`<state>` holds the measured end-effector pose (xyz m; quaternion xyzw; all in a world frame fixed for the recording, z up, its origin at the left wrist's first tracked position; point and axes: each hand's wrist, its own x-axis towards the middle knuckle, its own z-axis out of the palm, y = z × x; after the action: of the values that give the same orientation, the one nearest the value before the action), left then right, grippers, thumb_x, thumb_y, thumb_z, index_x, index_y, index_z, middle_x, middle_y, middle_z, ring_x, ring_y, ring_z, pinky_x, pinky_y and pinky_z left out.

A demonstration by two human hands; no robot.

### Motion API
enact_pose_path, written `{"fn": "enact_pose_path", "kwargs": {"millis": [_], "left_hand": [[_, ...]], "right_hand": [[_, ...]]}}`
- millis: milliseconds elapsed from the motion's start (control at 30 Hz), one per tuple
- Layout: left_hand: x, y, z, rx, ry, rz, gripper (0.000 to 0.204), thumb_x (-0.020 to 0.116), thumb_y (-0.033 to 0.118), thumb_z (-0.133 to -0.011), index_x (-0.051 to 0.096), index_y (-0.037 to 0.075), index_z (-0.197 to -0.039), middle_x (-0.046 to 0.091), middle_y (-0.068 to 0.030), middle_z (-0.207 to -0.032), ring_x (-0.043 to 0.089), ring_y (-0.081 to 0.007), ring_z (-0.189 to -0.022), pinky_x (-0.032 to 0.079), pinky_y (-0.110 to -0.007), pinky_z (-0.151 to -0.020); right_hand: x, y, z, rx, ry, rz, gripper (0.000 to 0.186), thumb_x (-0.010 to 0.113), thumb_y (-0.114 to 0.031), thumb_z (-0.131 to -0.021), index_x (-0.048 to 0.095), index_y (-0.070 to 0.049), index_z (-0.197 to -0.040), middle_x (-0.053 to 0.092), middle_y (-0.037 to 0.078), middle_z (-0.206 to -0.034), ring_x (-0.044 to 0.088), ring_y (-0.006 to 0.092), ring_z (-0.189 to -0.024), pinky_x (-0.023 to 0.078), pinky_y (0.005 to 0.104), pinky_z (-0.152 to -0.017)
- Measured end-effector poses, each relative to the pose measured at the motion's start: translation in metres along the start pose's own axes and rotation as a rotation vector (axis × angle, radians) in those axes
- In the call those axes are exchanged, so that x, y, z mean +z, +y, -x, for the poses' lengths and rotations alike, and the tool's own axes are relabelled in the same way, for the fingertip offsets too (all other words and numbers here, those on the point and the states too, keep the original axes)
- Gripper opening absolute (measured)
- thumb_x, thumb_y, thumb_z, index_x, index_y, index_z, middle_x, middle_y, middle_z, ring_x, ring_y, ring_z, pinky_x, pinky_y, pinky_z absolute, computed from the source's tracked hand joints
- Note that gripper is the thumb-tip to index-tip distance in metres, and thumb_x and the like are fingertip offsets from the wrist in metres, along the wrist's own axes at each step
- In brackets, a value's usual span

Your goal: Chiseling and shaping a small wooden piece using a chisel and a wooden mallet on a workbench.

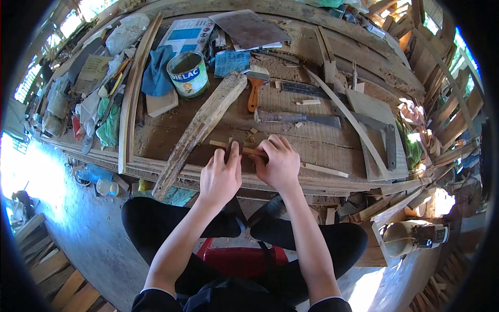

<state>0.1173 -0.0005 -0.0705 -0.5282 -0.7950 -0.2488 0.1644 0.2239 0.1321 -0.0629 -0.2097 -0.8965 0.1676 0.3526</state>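
Observation:
My left hand (222, 174) is closed, thumb and fingers gripping a small dark brown block (235, 146) at the near edge of the wooden workbench (208, 165). The block meets a thin wooden strip (253, 152). Just to the right, my right hand (279, 162) pinches that strip between thumb and bent fingers. A paler length of wood (326, 170) comes out past this hand, in line with the strip; whether both are one piece is hidden. Beyond my hands lies a chisel-like tool (301, 118) with a flat blade. A rough, thick wooden stick (202, 127) slants past my left hand.
An open paint can (187, 75), a blue cloth (158, 70) and an orange-handled brush (254, 88) stand or lie farther back. Rightward are a curved wood strip (349, 117), a board (370, 161) and a dark metal square (390, 143). My legs straddle a red stool (241, 256).

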Motion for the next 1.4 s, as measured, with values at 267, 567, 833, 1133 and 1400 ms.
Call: {"fn": "enact_pose_path", "kwargs": {"millis": [267,567,833,1133,1400], "left_hand": [[-0.003,-0.002,0.005,-0.013,-0.030,0.021,0.033,0.064,0.013,-0.089,0.064,0.004,-0.121,0.052,-0.0135,-0.083,0.062,-0.0318,-0.063,0.054,-0.039,-0.054],[0.000,-0.006,-0.008,0.026,-0.011,-0.007,0.034,0.063,0.016,-0.089,0.063,0.005,-0.122,0.053,-0.0134,-0.085,0.064,-0.0297,-0.067,0.054,-0.038,-0.054],[0.002,-0.011,-0.019,0.028,-0.038,-0.006,0.035,0.064,0.013,-0.087,0.064,0.005,-0.122,0.053,-0.0138,-0.088,0.064,-0.0315,-0.069,0.055,-0.040,-0.058],[-0.002,-0.009,-0.020,0.040,-0.002,0.034,0.035,0.064,0.011,-0.087,0.065,0.005,-0.121,0.053,-0.0140,-0.084,0.064,-0.0318,-0.069,0.054,-0.039,-0.058],[0.003,-0.012,-0.018,0.081,0.025,0.000,0.038,0.065,0.010,-0.085,0.063,0.005,-0.123,0.052,-0.0140,-0.087,0.063,-0.0305,-0.070,0.054,-0.039,-0.057]], "right_hand": [[0.002,-0.002,0.001,0.015,0.026,0.020,0.021,0.077,-0.013,-0.069,0.056,-0.011,-0.073,0.056,0.003,-0.077,0.060,0.0274,-0.076,0.050,0.0393,-0.059],[0.001,-0.003,0.000,0.031,-0.002,0.036,0.020,0.076,-0.013,-0.070,0.056,-0.011,-0.073,0.057,0.003,-0.078,0.061,0.0270,-0.076,0.051,0.0387,-0.060],[0.001,-0.005,-0.006,0.059,0.022,0.026,0.018,0.076,-0.013,-0.069,0.058,-0.011,-0.072,0.059,0.004,-0.078,0.062,0.0271,-0.078,0.051,0.0396,-0.061],[0.000,-0.006,-0.002,0.072,0.038,0.014,0.019,0.077,-0.013,-0.068,0.059,-0.010,-0.073,0.059,0.004,-0.077,0.062,0.0274,-0.077,0.051,0.0394,-0.062],[0.002,-0.006,0.001,0.074,0.026,0.015,0.020,0.078,-0.015,-0.067,0.060,-0.011,-0.073,0.059,0.004,-0.077,0.062,0.0271,-0.077,0.051,0.0384,-0.062]]}}
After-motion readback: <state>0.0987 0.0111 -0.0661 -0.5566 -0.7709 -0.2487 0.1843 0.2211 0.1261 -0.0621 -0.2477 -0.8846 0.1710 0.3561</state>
